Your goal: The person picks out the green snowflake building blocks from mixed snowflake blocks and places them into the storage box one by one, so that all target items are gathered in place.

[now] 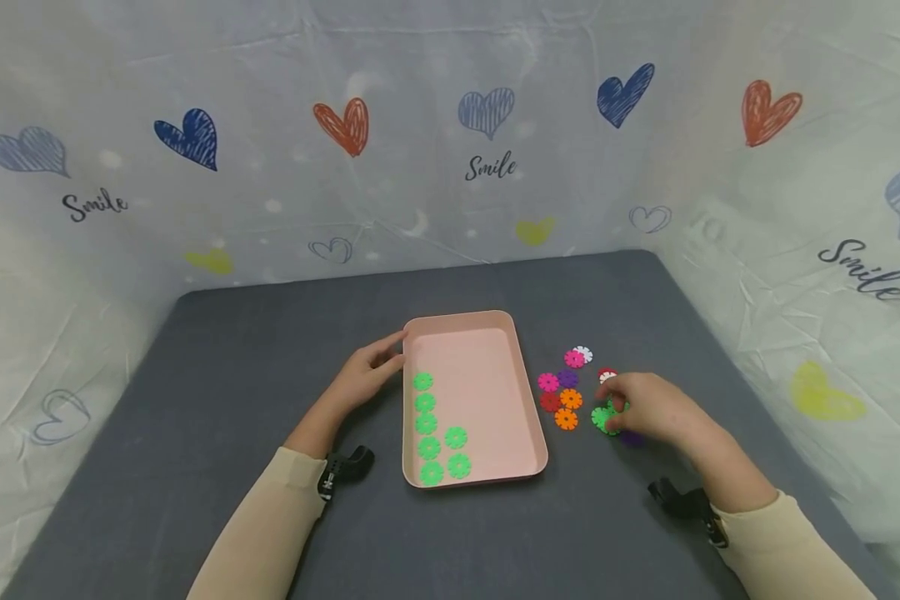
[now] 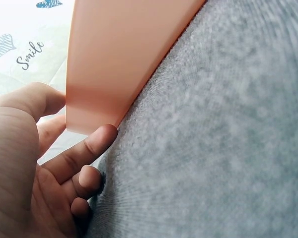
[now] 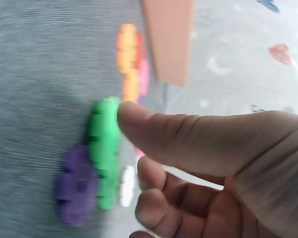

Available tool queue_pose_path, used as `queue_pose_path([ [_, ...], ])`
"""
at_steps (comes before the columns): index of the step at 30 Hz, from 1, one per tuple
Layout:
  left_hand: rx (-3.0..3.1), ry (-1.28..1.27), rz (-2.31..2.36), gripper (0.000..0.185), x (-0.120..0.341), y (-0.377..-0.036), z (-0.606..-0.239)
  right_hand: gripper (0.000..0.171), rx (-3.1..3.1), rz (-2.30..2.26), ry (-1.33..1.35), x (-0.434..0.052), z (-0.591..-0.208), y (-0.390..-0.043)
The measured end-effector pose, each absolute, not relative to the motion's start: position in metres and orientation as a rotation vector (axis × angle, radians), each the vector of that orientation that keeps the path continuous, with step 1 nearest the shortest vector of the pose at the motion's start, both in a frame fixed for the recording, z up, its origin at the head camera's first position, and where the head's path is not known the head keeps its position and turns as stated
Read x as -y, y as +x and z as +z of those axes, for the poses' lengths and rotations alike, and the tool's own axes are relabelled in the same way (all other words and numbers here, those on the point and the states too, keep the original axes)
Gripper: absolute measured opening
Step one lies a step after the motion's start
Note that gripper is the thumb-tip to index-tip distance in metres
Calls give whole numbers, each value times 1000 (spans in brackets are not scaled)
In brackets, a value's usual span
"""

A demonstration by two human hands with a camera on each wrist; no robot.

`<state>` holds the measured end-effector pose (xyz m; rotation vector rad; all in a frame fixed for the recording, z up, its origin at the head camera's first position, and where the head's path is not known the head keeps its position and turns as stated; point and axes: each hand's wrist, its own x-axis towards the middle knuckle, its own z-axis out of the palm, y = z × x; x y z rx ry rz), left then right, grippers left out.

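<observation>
Right wrist view alone shows purple disc [image 3: 75, 186] beside green disc [image 3: 105, 148] pinched by right hand [image 3: 213, 168], left hand [image 1: 366, 377] relaxed against pink tray [image 1: 521, 367] left rim, bare desk [image 1: 232, 367] left of tray.

Blurred green disc [image 3: 104, 148] beside thumb

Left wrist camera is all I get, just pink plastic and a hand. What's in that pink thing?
Observer: The pink tray has seven green flower discs in it, lined up by its left wall.
Operator: What is the other hand doing?
Observer: The right hand has its fingers on a green disc lying on the table to the right of the tray.
Operator: Are there other colours?
Observer: Yes. Pink, purple, red, orange and white discs lie on the grey table between the tray and that hand.
</observation>
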<state>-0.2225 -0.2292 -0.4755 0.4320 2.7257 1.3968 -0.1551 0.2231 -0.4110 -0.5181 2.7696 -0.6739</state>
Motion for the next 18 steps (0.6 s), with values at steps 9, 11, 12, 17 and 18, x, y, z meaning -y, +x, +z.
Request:
queue_pose_path([
  [9,-2725,425,1391,56,229,-222,-474,25,-2832,-653,-532,-223,-426,-156],
  [11,-2727,420,1391,55,229,-222,-474,24,-2841,-684,-539,-223,-425,-157],
  [12,-2728,418,1392,55,229,-222,-475,23,-2841,-703,-537,-223,-424,-158],
  [17,-2733,431,1388,55,229,-222,-475,19,-2798,-809,-501,-221,-413,-164],
  [18,-2731,434,1389,55,229,-222,-475,19,-2786,-833,-493,-220,-408,-166],
])
